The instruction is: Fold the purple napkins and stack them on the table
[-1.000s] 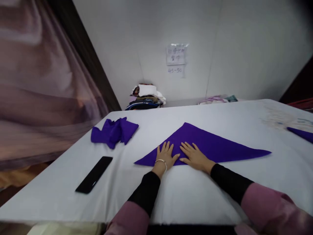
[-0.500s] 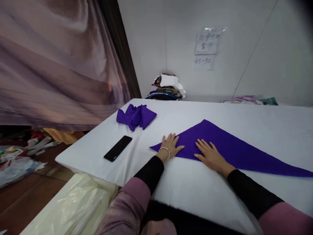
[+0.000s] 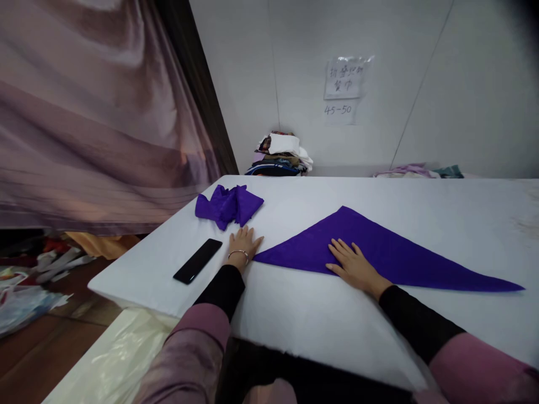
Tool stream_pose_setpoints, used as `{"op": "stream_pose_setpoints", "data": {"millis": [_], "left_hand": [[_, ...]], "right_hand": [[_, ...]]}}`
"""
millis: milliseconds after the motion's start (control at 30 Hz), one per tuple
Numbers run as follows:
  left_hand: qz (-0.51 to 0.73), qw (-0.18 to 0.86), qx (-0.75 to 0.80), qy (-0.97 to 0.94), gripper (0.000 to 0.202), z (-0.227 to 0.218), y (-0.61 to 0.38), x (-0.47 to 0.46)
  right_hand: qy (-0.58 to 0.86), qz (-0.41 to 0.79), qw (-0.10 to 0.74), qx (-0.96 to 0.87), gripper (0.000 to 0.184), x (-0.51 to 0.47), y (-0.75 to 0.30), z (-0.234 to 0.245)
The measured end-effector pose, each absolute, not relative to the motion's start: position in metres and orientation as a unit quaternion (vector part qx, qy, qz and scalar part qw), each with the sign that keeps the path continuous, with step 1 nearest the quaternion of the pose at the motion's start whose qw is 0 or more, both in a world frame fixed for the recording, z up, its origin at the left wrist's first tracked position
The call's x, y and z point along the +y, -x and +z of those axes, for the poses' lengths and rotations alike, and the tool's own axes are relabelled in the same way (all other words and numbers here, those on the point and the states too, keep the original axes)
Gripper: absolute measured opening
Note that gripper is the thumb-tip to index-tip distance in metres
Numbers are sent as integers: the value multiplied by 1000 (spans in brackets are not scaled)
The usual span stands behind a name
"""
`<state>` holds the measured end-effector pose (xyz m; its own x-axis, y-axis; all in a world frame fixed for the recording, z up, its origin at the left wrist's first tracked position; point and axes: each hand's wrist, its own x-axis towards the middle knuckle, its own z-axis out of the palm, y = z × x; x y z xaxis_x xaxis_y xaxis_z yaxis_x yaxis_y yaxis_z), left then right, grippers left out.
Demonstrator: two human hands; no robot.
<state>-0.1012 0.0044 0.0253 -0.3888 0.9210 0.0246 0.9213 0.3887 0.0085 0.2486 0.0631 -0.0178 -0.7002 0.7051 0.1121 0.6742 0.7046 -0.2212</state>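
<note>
A purple cloth napkin point(image 3: 404, 258), folded into a wide triangle, lies flat on the white-covered table point(image 3: 320, 320). Its peak points away from me, and its long edge runs along my side. My right hand point(image 3: 351, 264) rests flat on the middle of the napkin with fingers stretched out. Just past the napkin's left tip, my left hand point(image 3: 243, 247) lies on the table cover, fingers spread, holding nothing. Beyond that hand sits a bunched purple cloth point(image 3: 229, 205), its folds partly overlapping.
A black phone point(image 3: 197, 261) lies to the left of my left hand. Stacked clothes point(image 3: 281, 154) stand behind the table's far edge, below a handwritten sign point(image 3: 343, 78) on the wall. A pinkish curtain point(image 3: 96, 123) hangs at left. Pale plastic point(image 3: 113, 353) lies at the lower left.
My left hand has slid left off the napkin onto the table cover beside its tip. My right hand stays on the napkin. The view has shifted slightly.
</note>
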Motion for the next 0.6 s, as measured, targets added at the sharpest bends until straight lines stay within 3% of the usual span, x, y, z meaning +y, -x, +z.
{"op": "stream_pose_setpoints", "data": {"millis": [167, 367, 600], "left_hand": [[-43, 19, -802, 596, 64, 37, 50, 16], [-48, -21, -658, 752, 71, 17, -41, 22], [-11, -29, -649, 760, 71, 0, -48, 25]], "right_hand": [[375, 85, 94, -919, 71, 63, -247, -17], [378, 100, 91, -916, 72, 62, -246, -12], [383, 140, 80, -910, 75, 60, -244, 1]]}}
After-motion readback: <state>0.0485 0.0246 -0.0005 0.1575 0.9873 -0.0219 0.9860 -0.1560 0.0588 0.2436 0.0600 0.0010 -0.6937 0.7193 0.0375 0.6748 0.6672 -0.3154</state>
